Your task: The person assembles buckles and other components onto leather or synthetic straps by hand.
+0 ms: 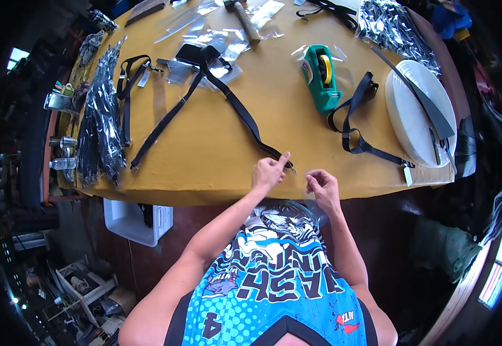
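Note:
Black suspenders lie spread on the yellow-covered table, their two straps running toward the front edge. My left hand is at the metal clip end of the right-hand strap, thumb and fingers closed on it. Just to the right, my right hand is raised at the table's edge with thumb and forefinger pinched together. Something clear and thin seems to be at its fingertips, too faint to name. A green tape dispenser with a yellow-cored roll stands beyond my hands.
Another black strap lies beside a white round board at right. Bundles of wrapped straps lie at left and back right. A hammer rests among clear plastic sleeves. Below the table edge sits a white bin.

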A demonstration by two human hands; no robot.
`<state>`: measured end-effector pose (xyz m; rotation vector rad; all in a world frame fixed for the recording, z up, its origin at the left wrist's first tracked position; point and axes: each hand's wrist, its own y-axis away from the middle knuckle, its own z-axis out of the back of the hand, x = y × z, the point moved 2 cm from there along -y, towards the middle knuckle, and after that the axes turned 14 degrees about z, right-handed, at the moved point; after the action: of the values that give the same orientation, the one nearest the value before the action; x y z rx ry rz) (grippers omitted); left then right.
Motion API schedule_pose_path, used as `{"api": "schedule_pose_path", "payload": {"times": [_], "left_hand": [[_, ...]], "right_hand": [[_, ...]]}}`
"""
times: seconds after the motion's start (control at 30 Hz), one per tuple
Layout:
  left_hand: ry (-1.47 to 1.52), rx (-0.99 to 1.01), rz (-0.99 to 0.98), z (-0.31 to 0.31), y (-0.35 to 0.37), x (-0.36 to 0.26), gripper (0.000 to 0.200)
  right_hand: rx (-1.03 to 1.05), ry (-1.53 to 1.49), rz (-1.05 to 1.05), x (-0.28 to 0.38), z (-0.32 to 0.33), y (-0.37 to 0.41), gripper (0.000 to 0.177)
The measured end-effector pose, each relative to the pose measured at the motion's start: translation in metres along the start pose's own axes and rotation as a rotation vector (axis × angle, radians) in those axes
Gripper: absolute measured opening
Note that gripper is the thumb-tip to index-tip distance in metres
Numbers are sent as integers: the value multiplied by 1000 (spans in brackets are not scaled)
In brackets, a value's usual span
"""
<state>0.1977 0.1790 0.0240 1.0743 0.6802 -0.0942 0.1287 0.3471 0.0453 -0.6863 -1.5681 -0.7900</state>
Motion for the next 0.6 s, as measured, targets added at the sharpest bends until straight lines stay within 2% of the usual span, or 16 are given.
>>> {"api": "schedule_pose_path", "payload": {"times": [0.07,0.17,0.27,0.3,0.33,0.4,0.43,0.5,0.6], "left_hand": [[-194,-83,132,2,-12,-12,54],[-311,-149,71,-4,-29,-12,47],[-156,-127,20,-8,-42,3,37],[137,-24,-4,-10,-40,4,30],[337,175,16,-10,-38,8,23],[597,393,110,-2,-27,8,20],[596,394,111,1,-18,2,20],[783,594,153,3,-2,-5,22],[783,716,147,-1,8,-14,26]], "right_hand": [[11,2,-9,2,4,-1,10],[31,10,-10,1,10,-2,12],[58,49,-1,2,16,-7,13],[78,83,0,2,18,-8,15],[73,82,-4,1,20,-9,15],[139,101,-38,-1,21,-14,15],[138,102,-39,-1,21,-16,15],[220,90,-23,2,17,-18,15],[225,43,-54,12,11,-22,14]]}}
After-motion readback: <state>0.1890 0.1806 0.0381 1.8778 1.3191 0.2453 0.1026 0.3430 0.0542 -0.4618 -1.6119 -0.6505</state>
